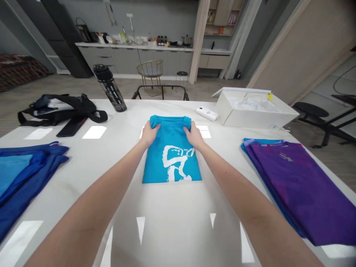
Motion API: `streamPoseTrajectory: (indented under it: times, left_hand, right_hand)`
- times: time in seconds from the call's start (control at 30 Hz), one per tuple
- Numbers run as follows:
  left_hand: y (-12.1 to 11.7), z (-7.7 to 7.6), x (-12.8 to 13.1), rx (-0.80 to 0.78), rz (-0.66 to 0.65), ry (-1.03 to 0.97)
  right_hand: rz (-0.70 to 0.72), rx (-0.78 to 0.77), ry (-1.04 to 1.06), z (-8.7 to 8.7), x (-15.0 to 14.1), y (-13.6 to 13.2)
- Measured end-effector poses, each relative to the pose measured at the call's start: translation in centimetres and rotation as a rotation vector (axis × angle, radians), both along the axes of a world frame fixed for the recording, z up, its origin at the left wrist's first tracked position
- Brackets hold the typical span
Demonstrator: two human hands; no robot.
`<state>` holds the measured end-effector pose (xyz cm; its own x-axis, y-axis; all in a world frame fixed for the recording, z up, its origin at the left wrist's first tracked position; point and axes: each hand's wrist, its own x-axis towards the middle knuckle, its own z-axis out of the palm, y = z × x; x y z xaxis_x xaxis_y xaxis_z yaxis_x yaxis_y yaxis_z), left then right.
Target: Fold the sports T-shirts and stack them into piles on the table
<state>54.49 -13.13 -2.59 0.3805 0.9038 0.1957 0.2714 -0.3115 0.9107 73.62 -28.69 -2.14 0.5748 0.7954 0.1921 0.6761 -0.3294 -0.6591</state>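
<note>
A bright blue T-shirt (pixel 155 159) with white lettering lies folded into a neat rectangle on the white table (pixel 178 215), its collar at the far end. My left hand (pixel 150 132) grips the far left corner, thumb on top and fingers hidden beneath the cloth. At the far right corner my right hand (pixel 194 135) holds the shirt the same way. Both arms reach straight forward. The shirt's near edge lies straight across the tabletop.
Folded purple and blue shirts (pixel 300 185) lie at the right, blue garments (pixel 27 167) at the left. Farther back stand a black bag (pixel 63 107), a phone (pixel 71 126), a dark bottle (pixel 111 89), a white remote-like device (pixel 206 113) and an open white box (pixel 253 113).
</note>
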Motion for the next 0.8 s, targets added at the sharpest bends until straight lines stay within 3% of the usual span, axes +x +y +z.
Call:
streamPoseTrajectory:
  times: [0.17, 0.33, 0.6, 0.8]
  left_hand:
    - [-4.4, 2.8, -2.0, 0.145, -0.037, -0.122]
    - [-10.0, 6.6, -4.7, 0.261, -0.058, -0.003]
    - [-17.6, 12.7, -9.6, 0.457, -0.015, 0.155]
    - [-23.1, 17.1, -10.3, 0.568, -0.033, 0.114]
  right_hand:
    - [-0.037, 0.055, -0.072, 2.2, -2.9, -2.9]
    - [0.033, 0.239, -0.007, 5.0, -6.7, -6.8]
    - [0.04, 0.457, -0.052, 10.9, -11.8, -16.2]
    - [-0.035, 0.571, -0.128, 15.0, -12.7, -22.7]
